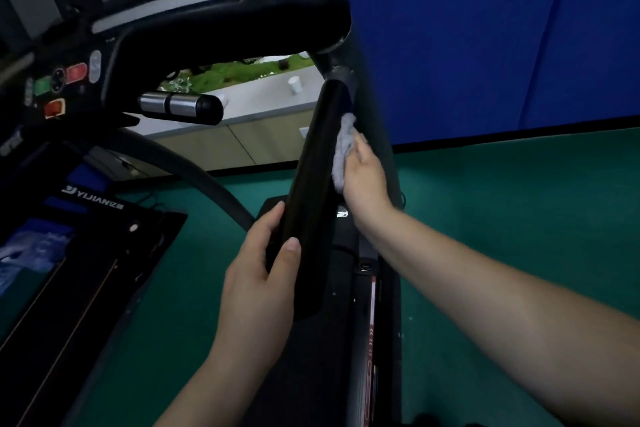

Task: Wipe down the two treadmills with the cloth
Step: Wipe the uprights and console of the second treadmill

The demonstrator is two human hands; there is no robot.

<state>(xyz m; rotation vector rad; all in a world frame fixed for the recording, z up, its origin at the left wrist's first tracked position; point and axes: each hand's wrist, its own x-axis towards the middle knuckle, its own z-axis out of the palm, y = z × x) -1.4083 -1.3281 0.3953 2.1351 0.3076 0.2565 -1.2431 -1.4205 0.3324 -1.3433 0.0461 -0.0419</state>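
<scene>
A black treadmill fills the view, its console at the upper left and its right handrail running down the middle. My left hand grips the lower end of that handrail, thumb on top. My right hand presses a pale grey cloth against the handrail's right side, halfway up. The cloth is partly hidden between the palm and the rail. A dark upright post stands just behind my right hand.
A short chrome grip bar sticks out under the console. A second dark machine base with a brand label lies at the left. Green floor spreads to the right, with a blue wall panel behind it. A counter with a white cup is beyond.
</scene>
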